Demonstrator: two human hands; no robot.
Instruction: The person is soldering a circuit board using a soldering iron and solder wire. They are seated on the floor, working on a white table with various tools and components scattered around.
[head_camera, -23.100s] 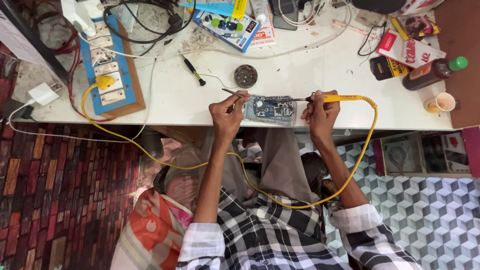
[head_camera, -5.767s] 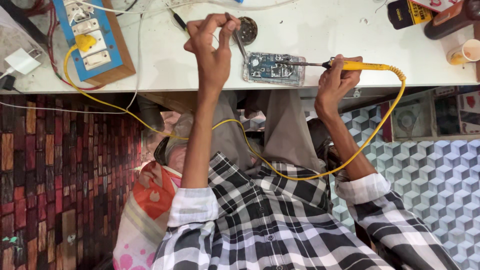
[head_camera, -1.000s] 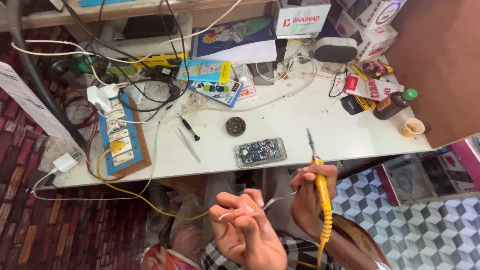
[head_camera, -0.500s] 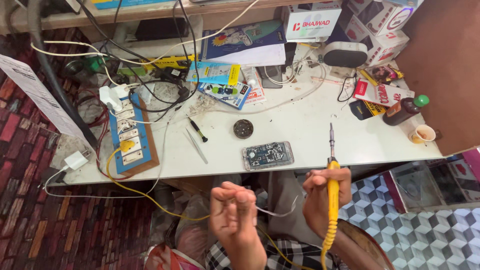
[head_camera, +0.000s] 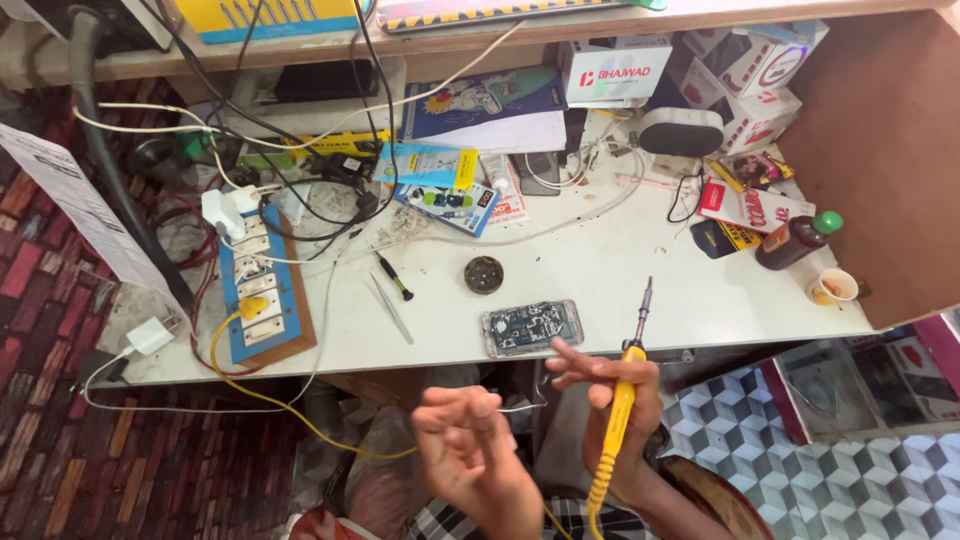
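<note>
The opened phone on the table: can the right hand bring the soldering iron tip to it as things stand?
Probably yes. The right hand holds the yellow soldering iron upright beside the opened phone, and nothing lies between the tip and the exposed board.

Soldering iron (head_camera: 622, 400) in right hand (head_camera: 610, 400)

A white table (head_camera: 620, 270) carries the clutter. Close to its front edge lies an opened phone (head_camera: 532, 327), circuit board up, with a small round dark tin (head_camera: 484, 274) just behind it. Left of these lie tweezers (head_camera: 388, 308) and a small screwdriver (head_camera: 394, 276). At the left edge sits a blue switchboard on a wooden base (head_camera: 262, 310) (wires pile behind it). At the right edge stand a brown bottle with a green cap (head_camera: 797, 240) and a small paper cup (head_camera: 834, 287). Cardboard boxes (head_camera: 690, 75) crowd the back right corner.
</note>
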